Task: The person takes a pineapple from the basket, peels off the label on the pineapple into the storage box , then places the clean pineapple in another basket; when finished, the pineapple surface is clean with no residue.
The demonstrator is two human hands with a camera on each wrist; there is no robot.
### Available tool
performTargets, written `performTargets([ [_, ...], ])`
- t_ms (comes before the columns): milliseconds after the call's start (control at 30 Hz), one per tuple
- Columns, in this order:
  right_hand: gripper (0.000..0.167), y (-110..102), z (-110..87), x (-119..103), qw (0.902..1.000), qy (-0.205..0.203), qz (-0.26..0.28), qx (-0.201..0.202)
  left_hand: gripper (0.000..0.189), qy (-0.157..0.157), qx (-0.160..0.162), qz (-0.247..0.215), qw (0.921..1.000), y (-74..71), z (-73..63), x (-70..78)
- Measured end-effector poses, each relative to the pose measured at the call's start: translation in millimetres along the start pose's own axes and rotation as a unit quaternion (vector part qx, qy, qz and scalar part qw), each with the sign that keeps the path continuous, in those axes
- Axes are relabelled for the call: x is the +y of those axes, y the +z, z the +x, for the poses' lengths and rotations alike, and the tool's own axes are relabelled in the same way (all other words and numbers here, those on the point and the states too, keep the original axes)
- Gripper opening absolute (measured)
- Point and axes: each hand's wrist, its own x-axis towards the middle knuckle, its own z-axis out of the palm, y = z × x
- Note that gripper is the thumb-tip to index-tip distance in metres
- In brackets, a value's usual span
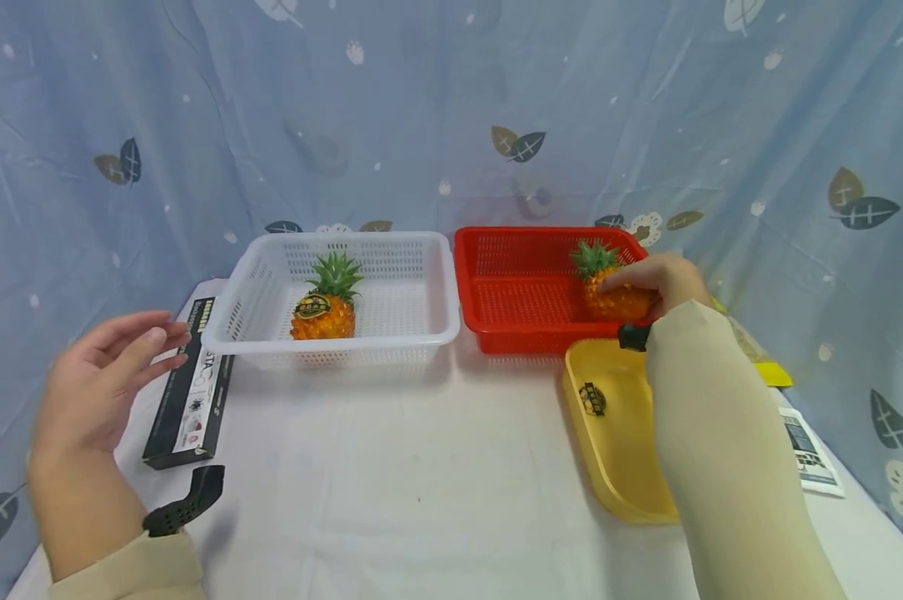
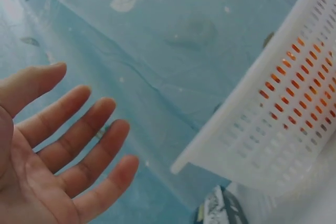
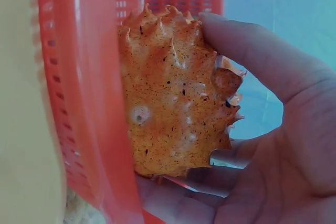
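In the head view my right hand [image 1: 665, 283] grips an orange toy pineapple [image 1: 609, 296] with green leaves, at the right end of the red basket [image 1: 526, 325]. The right wrist view shows thumb and fingers around the spiky pineapple [image 3: 173, 98], just inside the basket's wall [image 3: 97, 87]. A second pineapple [image 1: 327, 317], with a dark label, lies in the white basket [image 1: 421, 333]. Left of that basket, my left hand [image 1: 107, 383] hovers with fingers relaxed and nothing in them. The left wrist view shows this hand [image 2: 63, 161] apart from the white basket [image 2: 231, 108].
A yellow bin [image 1: 624, 433] with a dark sticker stands in front of the red basket, partly hidden by my right sleeve. A long black box [image 1: 189, 392] lies at the left. At the right are a white printed packet [image 1: 811, 454] and a yellow-edged package [image 1: 774, 372].
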Motion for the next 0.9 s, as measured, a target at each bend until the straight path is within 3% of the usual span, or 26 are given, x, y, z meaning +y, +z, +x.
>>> performTargets([
  [100, 0.090, 2, 2.6, 5, 0.9999, 0.014, 0.007, -0.001, 0.030, -0.022, 0.015, -0.035, 0.9990, -2.8, 1.6, -3.2],
  [267, 0.089, 4, 6.8, 9, 0.9987, 0.035, -0.015, 0.035, 0.028, -0.062, 0.064, -0.086, 0.9923, -4.6, 6.8, -6.5],
  [467, 0.083, 2, 14.2, 8, 0.9976, 0.035, -0.031, 0.051, 0.027, -0.111, 0.152, -0.066, 0.9798, -6.6, 8.4, -9.2],
  [600, 0.087, 0, 17.6, 10, 0.9976, 0.033, -0.049, 0.036, 0.027, -0.152, 0.191, -0.050, 0.9684, -7.1, 10.1, -13.8],
  [767, 0.095, -1, 18.2, 13, 0.9958, 0.036, -0.076, 0.038, 0.030, -0.188, 0.204, -0.010, 0.9607, -6.8, 12.5, -21.4],
  [900, 0.096, -1, 19.4, 14, 0.9954, 0.045, -0.064, 0.054, 0.043, -0.209, 0.201, 0.024, 0.9567, -3.8, 15.6, -28.4],
])
